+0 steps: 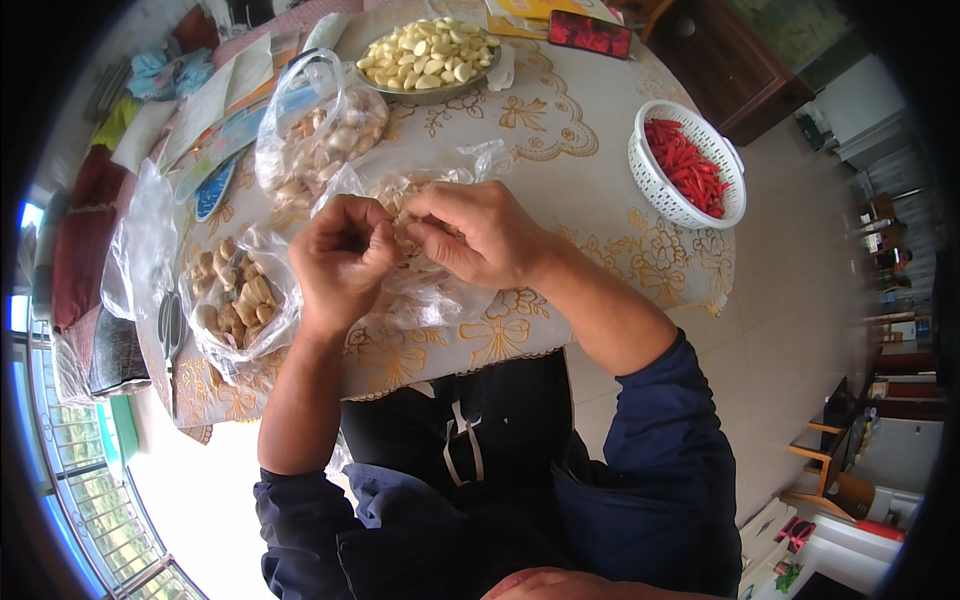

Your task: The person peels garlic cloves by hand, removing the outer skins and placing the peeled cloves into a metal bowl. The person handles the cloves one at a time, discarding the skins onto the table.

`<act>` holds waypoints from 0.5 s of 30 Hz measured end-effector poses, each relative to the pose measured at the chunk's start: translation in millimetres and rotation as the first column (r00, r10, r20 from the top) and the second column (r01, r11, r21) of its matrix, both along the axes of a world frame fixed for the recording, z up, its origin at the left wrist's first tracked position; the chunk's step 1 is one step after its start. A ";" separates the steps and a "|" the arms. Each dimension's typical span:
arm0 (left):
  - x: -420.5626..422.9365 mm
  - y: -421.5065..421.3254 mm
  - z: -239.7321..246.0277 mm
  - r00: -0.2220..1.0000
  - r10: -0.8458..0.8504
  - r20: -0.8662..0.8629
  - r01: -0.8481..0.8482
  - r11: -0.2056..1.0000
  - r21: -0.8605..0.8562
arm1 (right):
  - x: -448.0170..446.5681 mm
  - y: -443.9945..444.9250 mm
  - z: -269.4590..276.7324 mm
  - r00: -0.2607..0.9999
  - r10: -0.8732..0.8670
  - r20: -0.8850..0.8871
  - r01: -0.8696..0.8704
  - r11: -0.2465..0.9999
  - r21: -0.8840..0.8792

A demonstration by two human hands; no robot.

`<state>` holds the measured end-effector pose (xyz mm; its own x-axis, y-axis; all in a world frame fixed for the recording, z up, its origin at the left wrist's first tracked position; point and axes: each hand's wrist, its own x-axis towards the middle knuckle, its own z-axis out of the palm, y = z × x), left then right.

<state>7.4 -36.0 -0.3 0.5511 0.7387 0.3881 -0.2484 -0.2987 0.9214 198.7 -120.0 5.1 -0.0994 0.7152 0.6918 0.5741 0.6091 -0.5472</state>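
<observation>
My left hand (341, 259) and my right hand (480, 232) meet fingertip to fingertip above an open plastic bag (420, 300) with garlic skins in it. Whatever small thing is between the fingers is hidden by them. Behind my left hand stands a clear plastic bag of unpeeled garlic (322, 142). Peeled garlic cloves (427, 56) are heaped in a round metal dish at the far side. To the left of my left hand lies an open plastic bag of ginger (244, 300).
A white plastic basket (645, 169) of red chillies (684, 169) is at the right table edge. Scissors (171, 330) lie at the left edge. A phone (589, 34) rests at the far right; papers (217, 97) and an empty plastic bag (142, 240) lie at the left.
</observation>
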 end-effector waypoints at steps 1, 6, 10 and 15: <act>0.3 1.6 -0.6 1.000 0.015 0.008 -0.015 1.000 0.009 | 0.5 -1.3 -0.2 0.999 0.002 -0.036 -0.003 1.000 -0.025; 0.5 2.9 1.8 0.998 0.062 -0.030 -0.062 0.998 0.001 | 1.2 -2.2 5.7 0.966 0.007 -0.259 -0.033 0.995 -0.098; 3.0 -0.2 4.4 0.997 0.082 0.000 -0.082 0.996 -0.023 | 6.9 -4.8 4.5 0.904 -0.021 -0.427 -0.092 0.966 -0.242; 1.0 5.7 0.6 0.963 0.137 -0.230 -0.104 0.983 0.149 | 6.2 -0.9 5.4 0.835 0.055 -0.547 -0.229 0.939 -0.255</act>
